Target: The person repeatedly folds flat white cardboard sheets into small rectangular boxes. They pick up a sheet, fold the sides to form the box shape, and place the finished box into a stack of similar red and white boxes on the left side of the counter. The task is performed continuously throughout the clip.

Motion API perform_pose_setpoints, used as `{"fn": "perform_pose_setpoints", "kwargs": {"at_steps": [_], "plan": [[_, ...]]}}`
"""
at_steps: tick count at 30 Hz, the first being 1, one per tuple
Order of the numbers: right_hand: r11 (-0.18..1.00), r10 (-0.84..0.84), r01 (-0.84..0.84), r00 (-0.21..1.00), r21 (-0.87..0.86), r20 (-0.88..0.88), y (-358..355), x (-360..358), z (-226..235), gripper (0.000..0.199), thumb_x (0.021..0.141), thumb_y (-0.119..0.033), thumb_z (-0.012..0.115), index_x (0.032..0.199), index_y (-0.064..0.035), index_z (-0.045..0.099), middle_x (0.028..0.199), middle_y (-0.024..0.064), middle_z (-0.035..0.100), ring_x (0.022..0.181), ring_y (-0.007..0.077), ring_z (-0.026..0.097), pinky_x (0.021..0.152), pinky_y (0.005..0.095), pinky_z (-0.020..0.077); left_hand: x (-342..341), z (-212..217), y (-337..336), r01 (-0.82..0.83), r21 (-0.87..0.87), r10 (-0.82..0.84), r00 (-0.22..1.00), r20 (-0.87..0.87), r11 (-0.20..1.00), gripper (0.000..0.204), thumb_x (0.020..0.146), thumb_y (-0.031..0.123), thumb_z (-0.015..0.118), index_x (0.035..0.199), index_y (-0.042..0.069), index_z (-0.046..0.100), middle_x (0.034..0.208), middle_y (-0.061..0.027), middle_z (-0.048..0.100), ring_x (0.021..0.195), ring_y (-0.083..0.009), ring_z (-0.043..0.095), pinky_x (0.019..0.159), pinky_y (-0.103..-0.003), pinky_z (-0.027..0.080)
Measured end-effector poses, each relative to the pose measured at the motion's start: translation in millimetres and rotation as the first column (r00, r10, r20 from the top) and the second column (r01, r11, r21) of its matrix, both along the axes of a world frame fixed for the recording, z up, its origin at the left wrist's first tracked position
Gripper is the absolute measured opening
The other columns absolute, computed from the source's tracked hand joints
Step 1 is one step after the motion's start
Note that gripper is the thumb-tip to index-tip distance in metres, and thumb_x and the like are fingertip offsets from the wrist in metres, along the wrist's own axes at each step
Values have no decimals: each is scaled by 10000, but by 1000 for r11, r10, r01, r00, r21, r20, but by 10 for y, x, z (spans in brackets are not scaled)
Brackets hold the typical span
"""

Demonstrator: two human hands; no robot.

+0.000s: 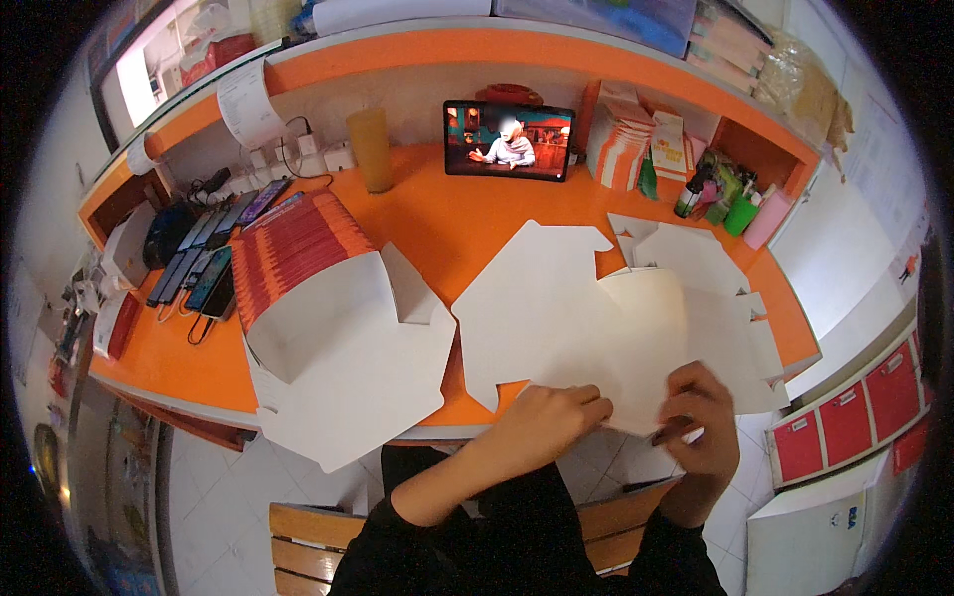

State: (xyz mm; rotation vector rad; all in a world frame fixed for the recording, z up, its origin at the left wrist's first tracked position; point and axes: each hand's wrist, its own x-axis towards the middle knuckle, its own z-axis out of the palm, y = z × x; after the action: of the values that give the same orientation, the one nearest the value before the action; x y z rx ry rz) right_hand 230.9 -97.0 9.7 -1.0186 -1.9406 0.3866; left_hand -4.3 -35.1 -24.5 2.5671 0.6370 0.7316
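White cardboard [556, 308] is stretching left to right, just beyond our left grip [555, 419] and right grip [706, 425]. We cannot tell whether they're clamping.

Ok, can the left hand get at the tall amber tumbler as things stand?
Probably yes, with a long reach: the left hand is at the near edge of the middle white cardboard sheet, but only that low sheet and bare orange desk seem to lie between it and the amber tumbler.
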Motion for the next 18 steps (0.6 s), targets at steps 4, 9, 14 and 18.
{"fn": "perform_pose_setpoints", "kwargs": {"at_steps": [4,9,14,18], "plan": [[978,47,49,897,205,-439,116,86,-115,366,616,-465,765,710,-144,616,795,59,469,693,199,416,607,299,292,-49,43,163,126,-299,-62,975,215,946,174,895,182,632,981,30,633,875,-87,675,779,-254,663,671,-348,509],[913,-203,219,976,346,-81,210,-104,-95,287,645,-161,841,816,-92,621,860,77,500,696,171,479,568,300,387,-40,25,191,68,-500,117,937,329,863,160,921,148,633,991,13,685,852,-89,703,752,-131,623,673,-291,497],[813,-395,373,917,447,-48,258,-313,-31,306,674,-85,826,936,-105,670,924,88,561,671,170,515,550,281,441,-25,-52,183,132,-599,127,920,370,790,198,937,142,615,1069,15,692,818,-113,700,690,-107,595,659,-282,496],[902,-285,133,899,411,333,207,-291,71,274,707,-95,804,954,-134,694,963,71,582,721,175,558,548,285,448,-32,-82,190,229,-561,80,878,472,795,221,950,159,601,1104,19,679,870,-101,694,738,-102,587,693,-284,505]]}}
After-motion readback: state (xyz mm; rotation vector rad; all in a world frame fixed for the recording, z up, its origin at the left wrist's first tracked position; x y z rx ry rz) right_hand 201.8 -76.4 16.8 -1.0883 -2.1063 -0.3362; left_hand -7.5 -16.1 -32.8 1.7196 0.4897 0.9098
